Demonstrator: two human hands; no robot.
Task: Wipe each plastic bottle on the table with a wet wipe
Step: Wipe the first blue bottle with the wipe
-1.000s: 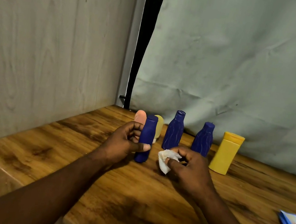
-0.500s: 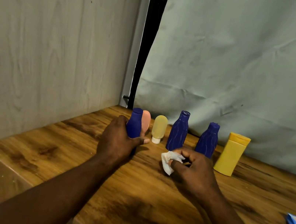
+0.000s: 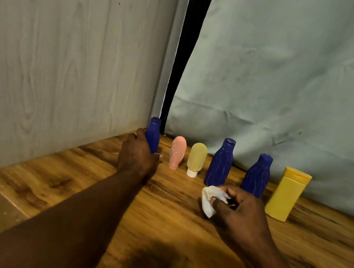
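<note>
change: held blue bottle (image 3: 153,136) has moved back and left. 1 s ago it was in front of the row, 0.5 s ago beside the pink bottle (image 3: 177,152). It is now at the left end of the row, near the wall corner.
change, right side: right hand (image 3: 244,216) and wipe (image 3: 209,200) are in about the same spot as before.
left hand (image 3: 137,157): fingers wrapped round the lower body of the held blue bottle; its base is hidden, so can't tell if it sits on the table (image 3: 94,181).
right hand: thumb and fingers pinch the wipe, low over the table, in front of the middle blue bottle (image 3: 221,163) and the right blue bottle (image 3: 257,174).
wipe: white, crumpled, soft wad.
held blue bottle: smooth dark blue plastic, narrow neck, long axis vertical, neck up.
row, left to right: pink bottle, pale yellow bottle (image 3: 196,159), middle blue bottle, right blue bottle, yellow bottle (image 3: 286,194).
shapes: pink and pale yellow are rounded tubes standing cap down, the pale yellow one translucent with a white cap; the two blue ones are wavy-ribbed, necks up; the yellow one is flat-sided, opaque, cap up.
table: glossy wood grain, brown streaks.
backdrop: pale wood-grain panel (image 3: 69,47) on the left, creased grey-green cloth (image 3: 297,71) behind.
</note>
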